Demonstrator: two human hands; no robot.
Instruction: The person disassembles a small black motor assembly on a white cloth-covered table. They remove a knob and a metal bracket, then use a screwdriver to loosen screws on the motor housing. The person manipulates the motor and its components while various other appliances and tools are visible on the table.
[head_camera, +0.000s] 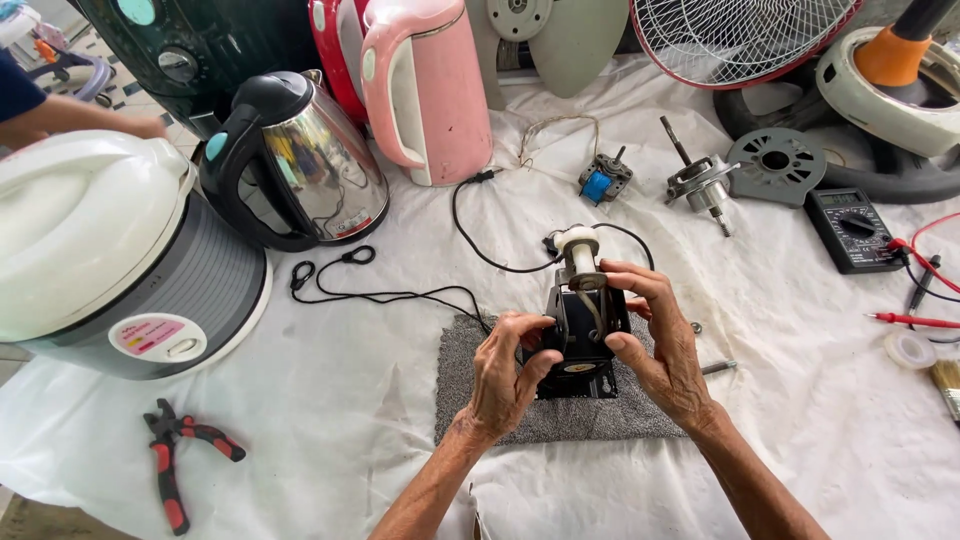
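Note:
A small black motor unit (582, 335) with a white cylindrical knob on top stands upright over a grey cloth pad (455, 385) in the middle of the white sheet. My left hand (505, 375) grips its lower left side, thumb against the black housing. My right hand (660, 345) wraps the right side, fingers curled over the top near the white knob. A thin black cable (470, 235) runs from the unit toward the back.
Grey-and-white rice cooker (110, 250) at left, steel kettle (300, 160), pink kettle (425, 85). Red-handled pliers (175, 450) lower left. Multimeter (850, 228) with red probes, tape roll (908, 348) and brush at right. Fan grille, fan parts and small motors behind. Another person's arm (70, 115) far left.

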